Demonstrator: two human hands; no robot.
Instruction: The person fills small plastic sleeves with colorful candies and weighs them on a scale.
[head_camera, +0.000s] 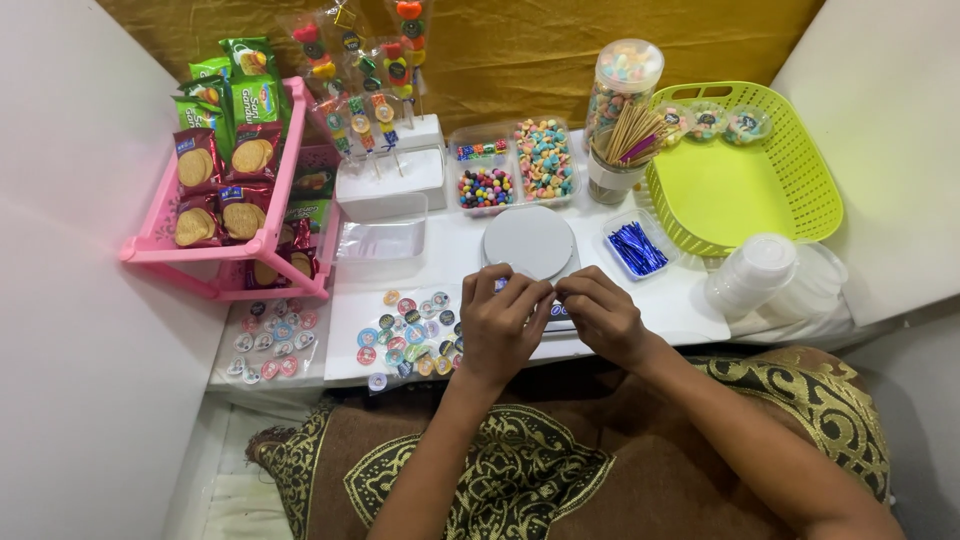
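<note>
A: Starting at the far left: pink rack (225, 245) stacked with biscuit packets (215, 165), standing well apart from both hands. Nothing touched there.

B: Moving right from that?

A: Passing a spread of round stickers (410, 335) lying flat on the counter (690, 300), just left of the left hand (500, 325). Nearer to that hand than to the other, but not touched.

B: And the hands themselves?

A: Drawn together at the counter's near edge, fingers curled, tips meeting in the middle. Looks like both pinching one small piece (553, 291) between them, left hand from its left side, right hand (603, 315) from its right. Too small to name for sure, thin and pale at best.

B: So where does that put the small piece?

A: Right at the fingertips, level between the two hands, neither nearer. Held low over the counter, just in front of the round white disc (530, 240). No telling whether touching the disc's near edge or only close to it. Long axis, if any, seems to run left to right, from one pinch to the other.

B: Carrying on to the right?

A: Small clear tray of blue twist ties (637, 248) beyond the right hand, near but apart. Then a stack of clear cups (760, 275), and farthest right the lime-green basket (800, 190), tilted up against the wall, well apart from everything in hand.

B: Behind the disc?

A: Trays of coloured candy (515, 165) and a pot of wooden sticks (620, 140), all out past the fingertips.
</note>
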